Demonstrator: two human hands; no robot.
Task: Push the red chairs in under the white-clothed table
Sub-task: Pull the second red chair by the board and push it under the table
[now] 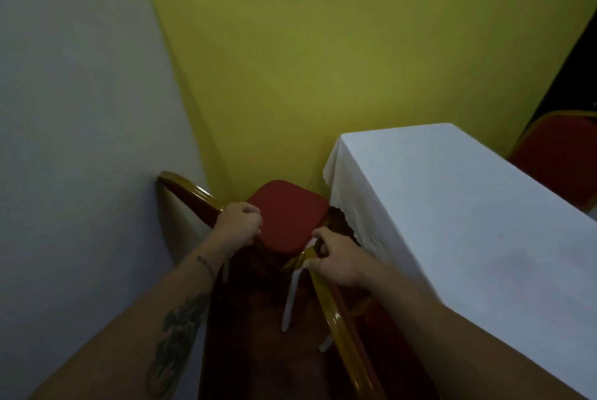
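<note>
A red chair with a gold frame stands at the white-clothed table's [458, 205] far left end, against the yellow wall. Its red seat [287, 212] points toward the table and its curved gold back [185, 191] is on the left. My left hand [239, 222] is closed on the frame at the seat's left edge. At the seat's near corner, my right hand [334, 259] is closed on the gold frame. A second red chair's gold back rail [336, 319] runs along the table's near side. A third red chair [562, 154] stands beyond the table at far right.
A large white panel [80, 108] leans against the yellow wall [323, 60] on the left, close behind the held chair's back. The tablecloth hangs low over the table's end. Dark reddish floor [258, 351] shows between my forearms, with white chair legs on it.
</note>
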